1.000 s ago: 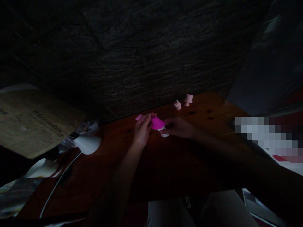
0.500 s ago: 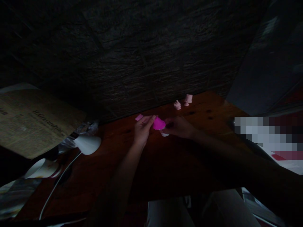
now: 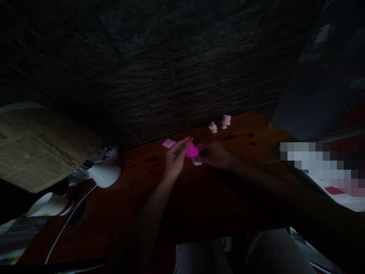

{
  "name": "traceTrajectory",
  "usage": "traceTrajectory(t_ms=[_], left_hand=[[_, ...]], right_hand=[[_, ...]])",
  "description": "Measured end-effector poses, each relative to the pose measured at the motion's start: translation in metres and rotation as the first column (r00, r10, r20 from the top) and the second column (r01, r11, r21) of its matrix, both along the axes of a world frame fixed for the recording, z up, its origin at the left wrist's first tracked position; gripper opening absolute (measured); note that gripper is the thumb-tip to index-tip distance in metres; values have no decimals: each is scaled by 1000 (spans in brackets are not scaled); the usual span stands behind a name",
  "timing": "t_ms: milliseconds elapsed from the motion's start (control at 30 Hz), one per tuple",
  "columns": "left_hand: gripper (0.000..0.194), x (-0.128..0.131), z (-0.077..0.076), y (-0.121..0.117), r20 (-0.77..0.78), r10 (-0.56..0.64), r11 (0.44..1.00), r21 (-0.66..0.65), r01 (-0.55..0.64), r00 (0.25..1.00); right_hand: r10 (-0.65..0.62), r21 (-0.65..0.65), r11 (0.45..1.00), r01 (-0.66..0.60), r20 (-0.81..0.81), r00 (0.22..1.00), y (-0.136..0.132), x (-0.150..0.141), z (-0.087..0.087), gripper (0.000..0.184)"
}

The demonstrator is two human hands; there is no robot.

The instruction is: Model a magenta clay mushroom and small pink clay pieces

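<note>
My left hand (image 3: 175, 160) has thumb and fingers closed on a bright pink piece (image 3: 192, 150), thin and cone-like; whether it is paper or clay I cannot tell. From the other side my right hand (image 3: 216, 154), dark in shadow, holds the same piece with curled fingers. A small white thing (image 3: 196, 163) shows just below it, its kind unclear. Behind my left hand a flat pink piece (image 3: 169, 143) lies on the wooden table (image 3: 182, 205). Two small pale pink shaped pieces, a shorter one (image 3: 213, 127) and a taller one (image 3: 226, 120), stand near the wall.
To the left stand a white cone-shaped lamp head (image 3: 105, 176) with a white cable (image 3: 67, 224), a tipped paper cup (image 3: 49, 204), crumpled clear plastic (image 3: 107, 155) and a large printed paper bag (image 3: 42, 148). A dark stone-like wall (image 3: 171, 68) bounds the table's back.
My left hand has shifted slightly right and up around the pink piece, covering more of it. Less of the white thing shows below. My right hand stays almost in place.
</note>
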State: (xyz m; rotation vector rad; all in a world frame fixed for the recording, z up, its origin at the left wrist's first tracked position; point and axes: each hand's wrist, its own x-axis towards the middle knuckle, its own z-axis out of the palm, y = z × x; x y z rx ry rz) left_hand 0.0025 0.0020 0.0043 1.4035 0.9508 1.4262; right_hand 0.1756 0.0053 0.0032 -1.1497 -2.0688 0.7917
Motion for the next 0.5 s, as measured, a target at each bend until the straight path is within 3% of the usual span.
traceTrajectory(t_ms=[133, 233, 400, 500], left_hand=[[37, -7, 5, 2, 134, -207, 969, -106, 221, 969], [34, -16, 11, 3, 177, -316, 932, -127, 340, 932], [30, -24, 11, 3, 207, -380, 895, -164, 415, 901], [26, -25, 8, 4, 224, -391, 883, -183, 432, 893]], right_hand=[[43, -2, 999, -43, -65, 997, 1, 1, 0, 25], [131, -60, 988, -144, -186, 974, 1, 0, -1, 28], [246, -184, 924, -336, -387, 889, 0, -2, -4, 33], [258, -232, 896, -378, -421, 870, 1, -2, -6, 34]])
